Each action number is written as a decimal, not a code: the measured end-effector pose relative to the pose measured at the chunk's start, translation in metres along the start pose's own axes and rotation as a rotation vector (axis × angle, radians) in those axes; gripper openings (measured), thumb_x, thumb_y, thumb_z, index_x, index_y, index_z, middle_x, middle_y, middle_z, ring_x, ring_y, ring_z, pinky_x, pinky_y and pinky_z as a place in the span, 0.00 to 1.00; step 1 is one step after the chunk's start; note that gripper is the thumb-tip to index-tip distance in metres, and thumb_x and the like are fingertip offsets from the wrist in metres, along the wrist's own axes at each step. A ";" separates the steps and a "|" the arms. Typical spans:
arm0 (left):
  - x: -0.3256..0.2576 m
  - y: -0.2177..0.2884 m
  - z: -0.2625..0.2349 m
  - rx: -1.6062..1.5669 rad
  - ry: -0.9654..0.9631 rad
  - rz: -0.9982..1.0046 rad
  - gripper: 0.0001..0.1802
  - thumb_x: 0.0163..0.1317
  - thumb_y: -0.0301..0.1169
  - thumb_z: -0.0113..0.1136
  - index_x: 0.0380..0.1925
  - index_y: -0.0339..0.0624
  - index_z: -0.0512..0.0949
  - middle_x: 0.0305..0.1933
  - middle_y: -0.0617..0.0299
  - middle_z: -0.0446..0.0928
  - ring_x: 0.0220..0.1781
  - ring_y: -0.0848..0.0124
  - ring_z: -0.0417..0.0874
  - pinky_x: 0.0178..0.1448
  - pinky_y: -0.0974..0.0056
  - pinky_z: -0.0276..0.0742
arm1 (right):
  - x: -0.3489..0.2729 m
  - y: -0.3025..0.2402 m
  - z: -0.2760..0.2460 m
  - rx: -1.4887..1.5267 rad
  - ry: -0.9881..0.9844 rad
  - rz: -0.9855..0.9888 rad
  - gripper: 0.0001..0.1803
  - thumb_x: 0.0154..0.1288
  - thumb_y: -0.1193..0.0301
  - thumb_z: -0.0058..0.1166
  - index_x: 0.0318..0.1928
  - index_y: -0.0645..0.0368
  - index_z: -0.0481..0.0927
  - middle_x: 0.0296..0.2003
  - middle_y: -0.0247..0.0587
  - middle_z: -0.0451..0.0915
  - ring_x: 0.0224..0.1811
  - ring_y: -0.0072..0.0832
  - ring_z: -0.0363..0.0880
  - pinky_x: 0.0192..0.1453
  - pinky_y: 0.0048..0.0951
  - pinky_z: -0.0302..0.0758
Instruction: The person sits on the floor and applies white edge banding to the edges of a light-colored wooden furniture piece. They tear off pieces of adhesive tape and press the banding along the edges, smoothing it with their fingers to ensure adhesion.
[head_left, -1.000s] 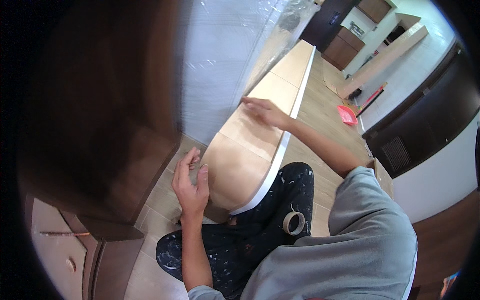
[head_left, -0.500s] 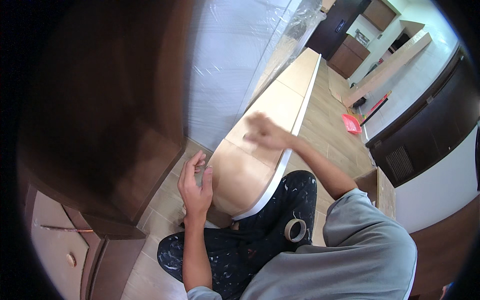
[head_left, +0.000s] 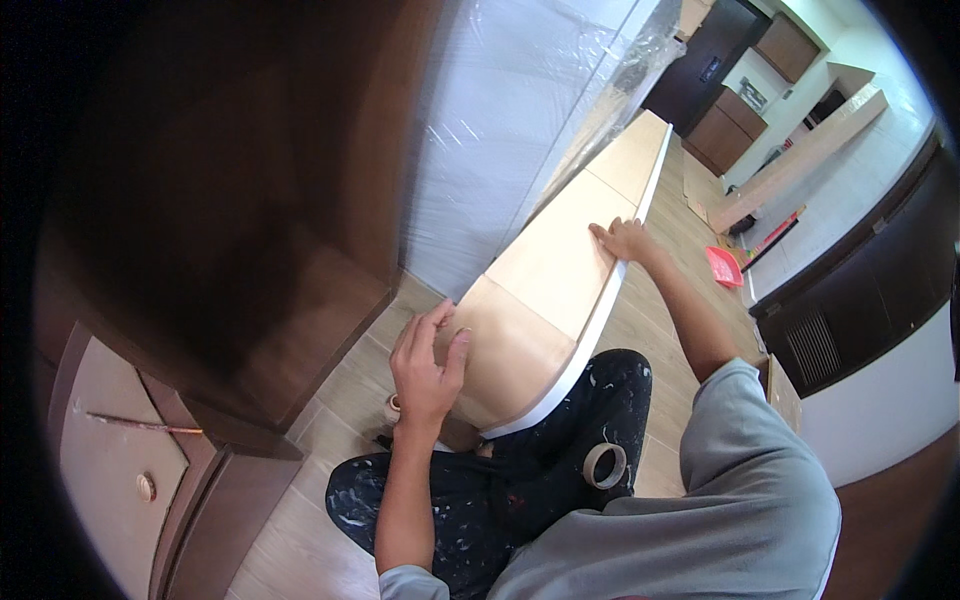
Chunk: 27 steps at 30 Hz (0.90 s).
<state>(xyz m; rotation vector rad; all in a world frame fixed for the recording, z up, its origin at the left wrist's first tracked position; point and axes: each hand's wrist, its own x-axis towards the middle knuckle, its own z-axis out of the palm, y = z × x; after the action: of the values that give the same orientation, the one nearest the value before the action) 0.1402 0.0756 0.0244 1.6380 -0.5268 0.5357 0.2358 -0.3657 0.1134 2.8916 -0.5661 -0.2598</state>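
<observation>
Trousers: dark, paint-spattered trousers (head_left: 480, 490) on folded legs, at 6 o'clock from the middle of the view.
Tape: a roll of tape (head_left: 619, 470) rests on the right thigh, at 5 o'clock.
Left hand: the left hand (head_left: 428, 365), between 7 and 8 o'clock, has its thumb apart and its fingers loosely bent, beside the board's near end; whether it touches, I cannot tell.
Board: a long pale wooden board (head_left: 550, 270), white along its right edge and rounded at its near end, runs from 6 o'clock toward 1 o'clock.
Right hand: the right hand (head_left: 624, 241), at 2 o'clock, lies over the white edge, fingers on the pale face; whether it pinches the edge, I cannot tell.
Cabinet: a dark brown cabinet (head_left: 250, 210) stands at 10 o'clock.
Wrapped panel: a plastic-covered panel (head_left: 475, 160) stands at 12, left of the board.
Dustpan: a red dustpan (head_left: 722, 267) sits on the wood-look floor (head_left: 648, 325), at 3.
Door: a dark door (head_left: 870, 270) with a vent, at 3.
</observation>
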 end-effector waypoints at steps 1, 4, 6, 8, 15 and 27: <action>0.000 0.000 0.000 0.020 0.000 -0.001 0.20 0.68 0.30 0.69 0.57 0.33 0.84 0.48 0.47 0.87 0.50 0.51 0.89 0.56 0.52 0.83 | -0.003 -0.013 0.003 0.025 0.016 -0.017 0.59 0.79 0.26 0.31 0.74 0.77 0.68 0.67 0.88 0.71 0.75 0.74 0.68 0.80 0.61 0.65; 0.000 -0.001 0.001 0.027 -0.012 -0.007 0.20 0.67 0.31 0.70 0.56 0.34 0.84 0.48 0.48 0.87 0.50 0.49 0.89 0.57 0.51 0.83 | -0.032 -0.069 0.010 0.117 0.031 -0.106 0.60 0.80 0.27 0.31 0.76 0.81 0.62 0.70 0.88 0.67 0.74 0.74 0.68 0.80 0.62 0.65; -0.001 -0.002 0.002 0.010 -0.028 -0.015 0.20 0.67 0.31 0.70 0.56 0.34 0.84 0.48 0.48 0.88 0.50 0.49 0.89 0.58 0.51 0.83 | -0.064 -0.120 0.020 0.132 0.152 -0.313 0.61 0.79 0.27 0.34 0.81 0.80 0.51 0.79 0.86 0.50 0.83 0.72 0.54 0.88 0.58 0.50; -0.002 -0.002 0.004 0.047 -0.052 -0.004 0.20 0.68 0.31 0.70 0.57 0.34 0.84 0.49 0.47 0.88 0.51 0.49 0.89 0.58 0.51 0.83 | -0.097 -0.156 0.021 0.393 0.201 -0.630 0.58 0.77 0.33 0.48 0.77 0.83 0.59 0.77 0.86 0.57 0.83 0.74 0.53 0.88 0.62 0.50; -0.005 0.001 0.000 0.002 0.034 -0.068 0.20 0.70 0.30 0.68 0.60 0.33 0.82 0.49 0.46 0.88 0.52 0.51 0.90 0.58 0.52 0.83 | -0.124 -0.184 -0.003 1.052 0.035 -0.937 0.34 0.81 0.56 0.59 0.77 0.61 0.71 0.77 0.63 0.69 0.80 0.51 0.69 0.82 0.48 0.67; -0.012 0.004 0.020 0.041 -0.129 -0.072 0.24 0.68 0.36 0.71 0.60 0.34 0.82 0.55 0.46 0.86 0.58 0.46 0.86 0.64 0.48 0.81 | 0.017 -0.005 0.011 0.909 0.197 0.124 0.58 0.76 0.35 0.54 0.81 0.77 0.56 0.82 0.67 0.58 0.85 0.52 0.58 0.88 0.43 0.55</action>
<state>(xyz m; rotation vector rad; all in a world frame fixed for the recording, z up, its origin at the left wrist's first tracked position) 0.1292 0.0553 0.0180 1.7322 -0.5527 0.3921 0.2508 -0.3698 0.0991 3.6288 -1.0329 0.4131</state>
